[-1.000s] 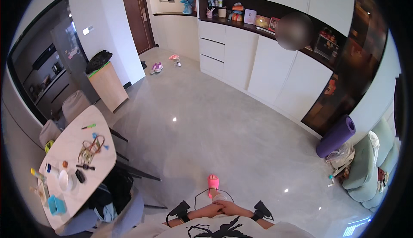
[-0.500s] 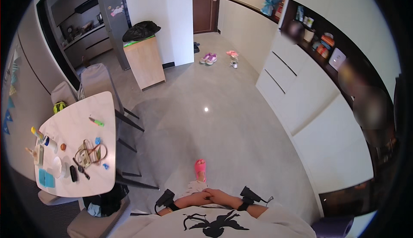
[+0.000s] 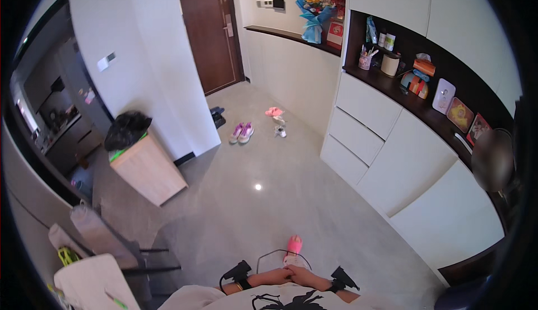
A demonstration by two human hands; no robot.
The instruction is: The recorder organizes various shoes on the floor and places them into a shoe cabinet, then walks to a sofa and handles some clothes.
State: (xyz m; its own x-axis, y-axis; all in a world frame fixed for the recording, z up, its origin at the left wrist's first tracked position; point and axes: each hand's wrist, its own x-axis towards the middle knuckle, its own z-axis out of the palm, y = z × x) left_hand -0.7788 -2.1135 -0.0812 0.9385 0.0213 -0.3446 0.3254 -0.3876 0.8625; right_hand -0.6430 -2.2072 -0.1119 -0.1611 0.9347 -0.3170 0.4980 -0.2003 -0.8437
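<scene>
My left hand (image 3: 278, 276) and my right hand (image 3: 302, 275) rest together in front of my waist, fingers closed and overlapping. No object shows in either one; the space between the palms is hidden. A black strapped-on device (image 3: 238, 271) sits at my left wrist, and another black device (image 3: 344, 278) at my right. Just beyond the hands arches a thin dark loop (image 3: 274, 250), like a cable; where its ends go I cannot tell. Ahead of the hands, one of my feet in a pink slipper (image 3: 295, 245) is on the grey floor.
White cabinets (image 3: 386, 158) with a filled dark shelf line the right side. Pink-and-white shoes (image 3: 241, 133) lie before the brown door (image 3: 210, 35). To the left stand a wooden cabinet (image 3: 150, 170) with a black bag (image 3: 128, 130) on top, grey chairs (image 3: 101, 231) and a table (image 3: 92, 276).
The view has shifted toward the door and cabinets; the dining table has slid mostly out at lower left. My hands stay clasped. The thin dark loop now shows beyond them.
</scene>
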